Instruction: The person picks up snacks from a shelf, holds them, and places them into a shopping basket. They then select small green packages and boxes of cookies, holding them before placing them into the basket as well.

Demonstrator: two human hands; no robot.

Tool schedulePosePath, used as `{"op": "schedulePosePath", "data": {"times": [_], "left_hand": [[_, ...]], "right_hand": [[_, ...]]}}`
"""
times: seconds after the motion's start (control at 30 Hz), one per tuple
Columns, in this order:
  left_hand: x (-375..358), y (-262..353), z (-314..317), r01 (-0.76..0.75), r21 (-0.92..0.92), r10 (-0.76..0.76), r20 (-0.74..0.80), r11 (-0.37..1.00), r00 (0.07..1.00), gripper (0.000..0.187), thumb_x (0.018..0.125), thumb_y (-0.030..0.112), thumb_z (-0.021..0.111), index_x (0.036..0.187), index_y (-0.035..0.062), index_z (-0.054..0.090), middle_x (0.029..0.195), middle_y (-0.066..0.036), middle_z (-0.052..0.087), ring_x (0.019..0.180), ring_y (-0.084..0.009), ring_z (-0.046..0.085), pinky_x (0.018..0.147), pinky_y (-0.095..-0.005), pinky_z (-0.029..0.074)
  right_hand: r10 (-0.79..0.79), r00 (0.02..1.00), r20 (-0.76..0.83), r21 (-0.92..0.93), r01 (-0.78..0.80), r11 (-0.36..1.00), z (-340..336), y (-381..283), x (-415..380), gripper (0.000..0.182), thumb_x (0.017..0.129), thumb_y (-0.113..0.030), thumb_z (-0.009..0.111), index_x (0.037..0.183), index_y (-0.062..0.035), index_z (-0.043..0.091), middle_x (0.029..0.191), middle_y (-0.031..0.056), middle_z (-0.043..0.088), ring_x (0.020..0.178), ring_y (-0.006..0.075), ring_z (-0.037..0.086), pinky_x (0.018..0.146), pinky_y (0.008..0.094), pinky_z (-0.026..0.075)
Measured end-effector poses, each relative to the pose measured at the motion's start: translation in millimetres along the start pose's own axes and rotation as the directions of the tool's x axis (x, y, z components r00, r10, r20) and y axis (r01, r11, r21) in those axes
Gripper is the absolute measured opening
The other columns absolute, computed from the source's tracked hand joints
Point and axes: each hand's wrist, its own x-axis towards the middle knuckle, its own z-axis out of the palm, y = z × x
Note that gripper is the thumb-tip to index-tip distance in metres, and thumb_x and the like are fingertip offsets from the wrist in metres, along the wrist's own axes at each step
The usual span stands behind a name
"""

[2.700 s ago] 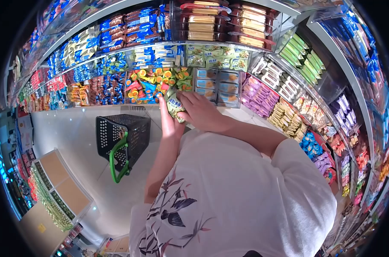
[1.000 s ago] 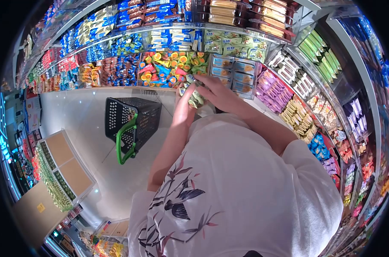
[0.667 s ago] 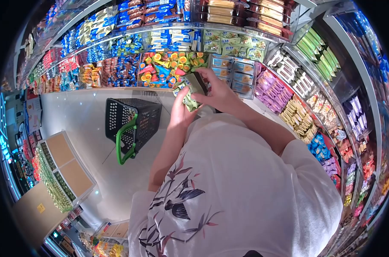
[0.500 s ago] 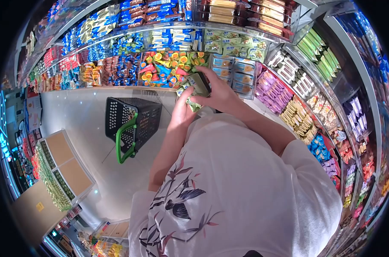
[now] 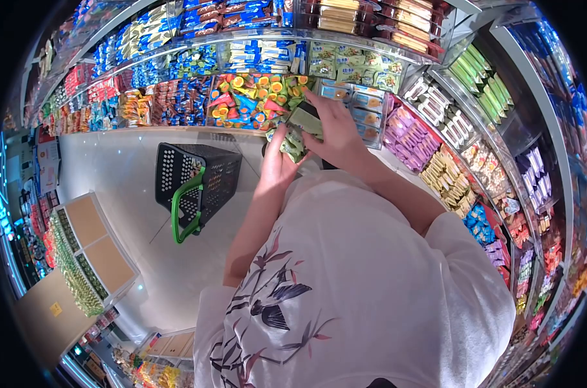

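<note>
While green packaging (image 5: 293, 147) is held in the left hand (image 5: 278, 163), a dark-edged, box-like object (image 5: 305, 121), unseen a second ago, is now clasped by the right hand (image 5: 340, 134), occupying both.

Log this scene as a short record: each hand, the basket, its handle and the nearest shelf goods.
Left hand: holding green packets, count unclear
Right hand: gripping a boxy olive item, kind unclear
Basket: black, on the floor
Handle: green
Goods beyond hands: multicoloured packs; blue packs to their right
</note>
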Motion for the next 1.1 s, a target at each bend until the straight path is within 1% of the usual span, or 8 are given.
{"op": "schedulePosePath", "data": {"times": [0.27, 0.43, 0.63, 0.73, 0.8, 0.93, 1.07, 1.1], "left_hand": [[12.1, -8.2, -14.3, -0.150, -0.011, 0.150, 0.006, 0.989, 0.989, 0.038, 0.097, 0.030, 0.046, 0.127, 0.0074, 0.046, 0.120, -0.009, 0.058, 0.110, -0.0221, 0.057, 0.090, -0.0396, 0.049], [3.6, -3.0, -6.6, -0.093, -0.062, 0.094, 0.010, 0.994, 0.996, 0.040, 0.096, 0.029, 0.047, 0.128, 0.0054, 0.045, 0.119, -0.010, 0.058, 0.107, -0.0222, 0.058, 0.088, -0.0381, 0.050], [2.6, -2.6, -4.4, -0.090, -0.066, 0.092, 0.028, 0.994, 0.995, 0.041, 0.096, 0.029, 0.047, 0.130, 0.0060, 0.043, 0.121, -0.010, 0.057, 0.108, -0.0223, 0.058, 0.088, -0.0394, 0.050], [5.2, -3.7, -10.6, -0.092, 0.004, 0.092, 0.041, 0.996, 0.995, 0.042, 0.096, 0.030, 0.048, 0.131, 0.0070, 0.043, 0.122, -0.009, 0.056, 0.109, -0.0218, 0.057, 0.088, -0.0402, 0.050], [4.9, -3.7, -12.1, -0.098, 0.062, 0.096, 0.037, 0.993, 0.995, 0.043, 0.096, 0.031, 0.048, 0.131, 0.0077, 0.043, 0.123, -0.009, 0.056, 0.110, -0.0215, 0.057, 0.088, -0.0402, 0.049], [3.2, -3.6, -7.4, -0.118, 0.076, 0.116, 0.036, 0.990, 0.993, 0.044, 0.095, 0.032, 0.049, 0.132, 0.0086, 0.043, 0.125, -0.009, 0.054, 0.111, -0.0214, 0.056, 0.088, -0.0398, 0.049], [1.5, 0.8, 5.5, -0.122, 0.056, 0.118, 0.063, 0.991, 0.991, 0.044, 0.096, 0.032, 0.047, 0.133, 0.0091, 0.042, 0.125, -0.009, 0.054, 0.112, -0.0217, 0.055, 0.088, -0.0414, 0.049], [0.5, 1.6, 10.8, -0.142, 0.079, 0.136, 0.066, 0.987, 0.988, 0.043, 0.097, 0.032, 0.047, 0.133, 0.0091, 0.041, 0.125, -0.009, 0.054, 0.112, -0.0218, 0.055, 0.089, -0.0421, 0.049]], "right_hand": [[-0.100, 0.995, -0.023, 0.051, 0.101, 0.994, -2.2, -16.7, 2.2, 0.069, 0.072, -0.015, 0.070, 0.134, -0.0075, 0.040, 0.119, 0.0165, 0.052, 0.109, 0.0349, 0.049, 0.097, 0.0414, 0.038], [-0.055, 0.998, -0.007, 0.253, 0.055, 0.966, -2.6, -12.2, 3.1, 0.069, 0.072, -0.014, 0.072, 0.133, -0.0092, 0.042, 0.120, 0.0159, 0.052, 0.112, 0.0339, 0.050, 0.096, 0.0397, 0.040], [-0.087, 0.996, -0.013, 0.219, 0.088, 0.972, -4.2, -9.7, 4.8, 0.067, 0.072, -0.014, 0.073, 0.132, -0.0093, 0.043, 0.120, 0.0136, 0.053, 0.111, 0.0315, 0.053, 0.095, 0.0380, 0.042], [-0.026, 0.999, 0.023, 0.275, 0.018, 0.961, -5.9, -8.4, 5.0, 0.066, 0.075, -0.015, 0.072, 0.133, -0.0093, 0.042, 0.122, 0.0141, 0.053, 0.112, 0.0290, 0.054, 0.094, 0.0367, 0.043], [0.118, 0.986, 0.119, 0.378, -0.155, 0.913, -8.4, -4.6, 7.5, 0.064, 0.079, -0.015, 0.070, 0.135, -0.0086, 0.041, 0.122, 0.0133, 0.054, 0.111, 0.0263, 0.055, 0.093, 0.0354, 0.044], [0.196, 0.916, 0.351, 0.674, -0.393, 0.625, -4.4, 23.2, 16.5, 0.057, 0.086, -0.013, 0.063, 0.137, -0.0073, 0.038, 0.122, 0.0107, 0.055, 0.110, 0.0213, 0.055, 0.091, 0.0341, 0.044], [0.294, 0.844, 0.450, 0.891, -0.402, -0.211, -9.1, 21.7, 20.1, 0.040, 0.089, -0.013, 0.058, 0.126, -0.0082, 0.047, 0.115, 0.0046, 0.058, 0.103, 0.0180, 0.057, 0.089, 0.0333, 0.044], [0.340, 0.826, 0.450, 0.893, -0.402, -0.205, -6.9, 25.2, 19.5, 0.034, 0.089, -0.013, 0.058, 0.121, -0.0094, 0.049, 0.112, 0.0029, 0.058, 0.099, 0.0150, 0.057, 0.085, 0.0337, 0.045]]}}
